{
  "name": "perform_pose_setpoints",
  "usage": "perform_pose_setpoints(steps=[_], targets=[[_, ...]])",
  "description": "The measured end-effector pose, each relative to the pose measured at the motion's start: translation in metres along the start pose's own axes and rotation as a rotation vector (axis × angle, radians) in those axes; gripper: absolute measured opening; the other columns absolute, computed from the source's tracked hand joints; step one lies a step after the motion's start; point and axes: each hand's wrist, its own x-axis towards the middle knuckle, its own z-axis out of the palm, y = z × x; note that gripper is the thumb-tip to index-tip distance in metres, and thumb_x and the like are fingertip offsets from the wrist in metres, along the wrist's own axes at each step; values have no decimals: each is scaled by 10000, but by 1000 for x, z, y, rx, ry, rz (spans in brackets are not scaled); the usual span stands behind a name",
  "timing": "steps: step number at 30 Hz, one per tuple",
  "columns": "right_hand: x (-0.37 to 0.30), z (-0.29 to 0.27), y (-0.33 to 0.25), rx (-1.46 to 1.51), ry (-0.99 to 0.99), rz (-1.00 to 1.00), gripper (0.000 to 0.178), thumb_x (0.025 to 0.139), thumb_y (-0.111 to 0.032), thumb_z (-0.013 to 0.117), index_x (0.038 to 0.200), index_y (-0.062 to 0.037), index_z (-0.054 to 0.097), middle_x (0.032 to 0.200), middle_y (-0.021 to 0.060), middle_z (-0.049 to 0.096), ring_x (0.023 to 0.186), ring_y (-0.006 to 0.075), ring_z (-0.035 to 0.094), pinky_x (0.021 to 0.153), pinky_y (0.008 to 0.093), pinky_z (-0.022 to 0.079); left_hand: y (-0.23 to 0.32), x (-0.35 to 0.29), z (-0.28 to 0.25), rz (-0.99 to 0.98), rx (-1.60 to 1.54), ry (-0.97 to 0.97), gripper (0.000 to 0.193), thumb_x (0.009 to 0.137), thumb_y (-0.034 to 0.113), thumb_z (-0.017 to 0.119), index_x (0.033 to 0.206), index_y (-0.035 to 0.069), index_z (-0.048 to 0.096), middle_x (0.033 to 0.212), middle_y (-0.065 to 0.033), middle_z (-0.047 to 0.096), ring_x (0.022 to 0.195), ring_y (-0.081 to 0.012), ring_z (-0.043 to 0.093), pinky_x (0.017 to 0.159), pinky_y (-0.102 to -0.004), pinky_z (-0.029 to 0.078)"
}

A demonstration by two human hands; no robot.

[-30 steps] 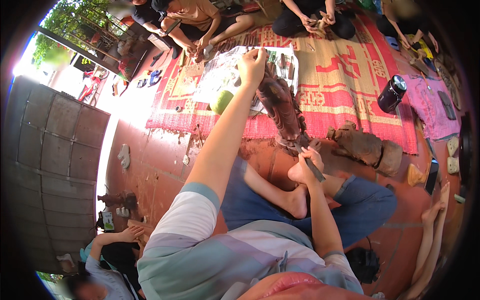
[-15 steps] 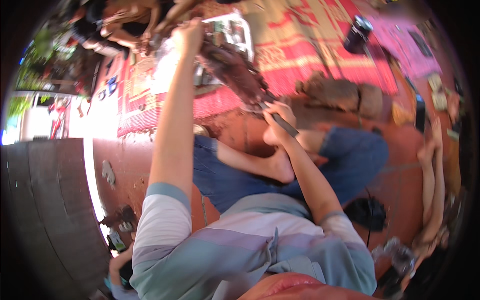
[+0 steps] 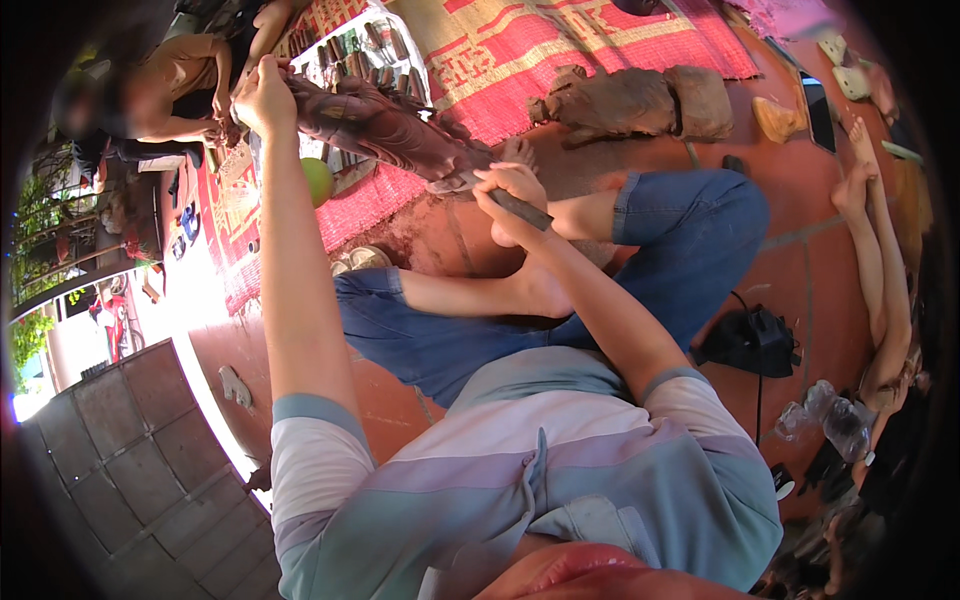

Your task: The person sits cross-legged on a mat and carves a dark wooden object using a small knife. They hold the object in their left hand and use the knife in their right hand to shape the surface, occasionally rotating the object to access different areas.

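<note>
A dark reddish-brown carved wooden figure (image 3: 395,140) lies slantwise in front of me, over the edge of the mat. Its far left end is in the grip of my left hand (image 3: 264,98), arm stretched out and fingers closed. My right hand (image 3: 512,188) is closed round a flat, dark bar-shaped tool (image 3: 523,211) by the figure's near right end. The tool's working end is hidden by the fingers and the wood, so I cannot tell whether it touches. Wood dust and shavings (image 3: 412,232) lie on the tiles below.
Behind the figure, a white tray (image 3: 425,70) of carving tools rests on a red-and-yellow mat (image 3: 500,45). Nearby are a green ball-like object (image 3: 317,182), a rough brown wood block (image 3: 630,103) and a black bag (image 3: 750,340). Another person (image 3: 180,90) works at upper left.
The view has swung, so the figure and both hands sit further left and my left hand lower in the picture. Both hands keep their grips. The green round thing has come into sight.
</note>
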Motion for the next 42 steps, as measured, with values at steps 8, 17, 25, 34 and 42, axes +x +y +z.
perform_pose_setpoints(steps=[8, 17, 25, 34, 42], targets=[[-1, 2, 3, 77, 9, 58, 68, 704, -96, 685, 746, -110, 633, 853, 35, 669, 921, 222, 589, 837, 327, 455, -6, 5, 1, 8, 31, -13, 300, 773, 259, 530, 684, 33, 706, 598, -18, 609, 595, -85, 543, 597, -235, 424], [-12, -31, -7, 57, 35, 53, 72, 706, -68, 664, 725, -95, 600, 844, 42, 662, 831, 207, 607, 754, 326, 474, -4, 1, 0, -68, 70, 36, 292, 763, 290, 548, 697, 63, 718, 629, -19, 645, 598, -95, 575, 626, -255, 458], [1, 0, -7, -8, 13, -46, 80, 720, -90, 676, 765, -97, 609, 865, 60, 660, 862, 231, 601, 796, 331, 459, 3, -3, 0, -31, 77, 23, 283, 767, 300, 542, 722, 86, 721, 655, -16, 652, 646, -96, 593, 653, -240, 454], [2, 1, -10, -30, -39, -45, 89, 701, -72, 684, 743, -89, 607, 876, 62, 668, 862, 221, 614, 795, 322, 476, 4, -5, -3, 19, 97, 10, 288, 784, 292, 549, 735, 61, 715, 655, -6, 629, 646, -85, 563, 651, -233, 436], [-14, -18, 15, 120, 18, 162, 65, 744, -43, 663, 781, -59, 611, 910, 86, 652, 839, 161, 599, 771, 271, 466, 5, -6, 8, -59, 83, 20, 271, 775, 295, 559, 745, 77, 718, 637, 13, 615, 628, -70, 551, 641, -223, 436]])
